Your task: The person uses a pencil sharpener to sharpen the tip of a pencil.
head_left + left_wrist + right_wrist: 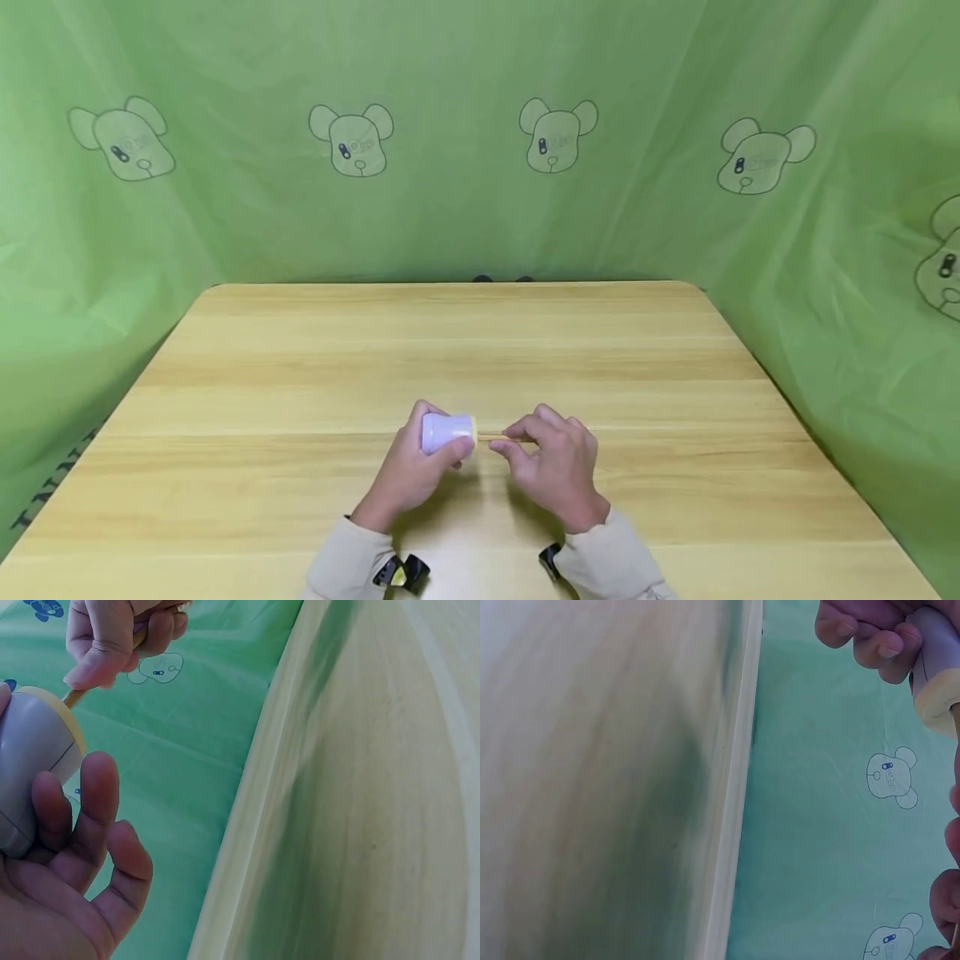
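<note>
A lavender, cup-shaped pencil sharpener (444, 432) with a pale yellow end lies on its side in my left hand (405, 475), held above the table. My left thumb and fingers grip its body; in the left wrist view a few fingers (99, 799) stand away from it. From the yellow end (939, 697) a thin yellow-brown pencil (492, 437) sticks out to the right. Thumb and forefinger of my right hand (558, 462) pinch the pencil close to the sharpener. The pencil's inner end is hidden inside the sharpener.
Under both hands is a light wood-grain table (300, 358) with rounded far corners. A green curtain (450, 208) printed with bear heads surrounds its back and sides. Two small dark objects (482, 278) show just behind the far edge.
</note>
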The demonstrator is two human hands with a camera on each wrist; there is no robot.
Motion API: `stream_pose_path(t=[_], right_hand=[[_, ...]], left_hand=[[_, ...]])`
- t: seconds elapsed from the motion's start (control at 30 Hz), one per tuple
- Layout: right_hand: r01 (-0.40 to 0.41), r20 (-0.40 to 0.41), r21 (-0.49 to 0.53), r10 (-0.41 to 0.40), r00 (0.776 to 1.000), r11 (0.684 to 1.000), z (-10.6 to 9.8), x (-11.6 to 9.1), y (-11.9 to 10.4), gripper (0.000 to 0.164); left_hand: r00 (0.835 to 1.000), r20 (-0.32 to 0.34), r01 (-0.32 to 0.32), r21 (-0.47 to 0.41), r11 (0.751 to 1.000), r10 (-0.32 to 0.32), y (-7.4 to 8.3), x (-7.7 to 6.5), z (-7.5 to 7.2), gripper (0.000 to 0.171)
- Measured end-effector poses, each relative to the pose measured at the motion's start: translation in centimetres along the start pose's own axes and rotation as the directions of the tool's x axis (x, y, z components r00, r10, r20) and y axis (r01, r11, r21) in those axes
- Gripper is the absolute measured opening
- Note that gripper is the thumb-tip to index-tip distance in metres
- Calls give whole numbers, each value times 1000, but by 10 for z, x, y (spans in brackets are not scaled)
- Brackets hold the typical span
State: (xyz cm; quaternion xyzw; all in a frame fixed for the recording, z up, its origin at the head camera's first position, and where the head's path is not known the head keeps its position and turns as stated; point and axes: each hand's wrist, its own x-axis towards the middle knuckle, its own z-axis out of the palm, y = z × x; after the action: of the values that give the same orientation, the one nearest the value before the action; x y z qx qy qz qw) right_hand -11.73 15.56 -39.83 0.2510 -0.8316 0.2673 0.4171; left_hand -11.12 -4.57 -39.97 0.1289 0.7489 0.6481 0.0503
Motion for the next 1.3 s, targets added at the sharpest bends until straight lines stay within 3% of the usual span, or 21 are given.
stream_pose_path(t=[0.1,0.23,0.3,0.47,0.6,0.7,0.9,1.3], right_hand=[[-58,83,27,56,995,998,-2,1,-1,48],[-204,213,51,189,959,978,-6,2,-2,25],[-228,239,63,208,949,972,-7,2,-2,20],[-149,177,77,134,975,986,-7,3,1,33],[-190,96,23,187,978,981,-5,2,1,41],[-227,88,52,222,971,973,-4,0,2,40],[-184,107,175,167,980,967,-6,-2,6,32],[-125,53,153,118,992,980,-2,-4,4,27]], left_hand=[[1000,0,-9,21,1000,9,0,0,-1,39],[999,19,-36,73,997,34,-1,0,-1,40],[998,16,-56,83,995,55,0,-1,-2,39],[997,-27,-73,88,993,76,1,-1,-2,38],[997,-51,-48,84,995,53,-1,-1,0,39],[998,-63,-26,76,997,31,-2,-1,0,40],[995,-95,21,-18,1000,-23,-2,-2,-1,35],[996,-71,48,-72,996,-54,-1,-2,3,32]])
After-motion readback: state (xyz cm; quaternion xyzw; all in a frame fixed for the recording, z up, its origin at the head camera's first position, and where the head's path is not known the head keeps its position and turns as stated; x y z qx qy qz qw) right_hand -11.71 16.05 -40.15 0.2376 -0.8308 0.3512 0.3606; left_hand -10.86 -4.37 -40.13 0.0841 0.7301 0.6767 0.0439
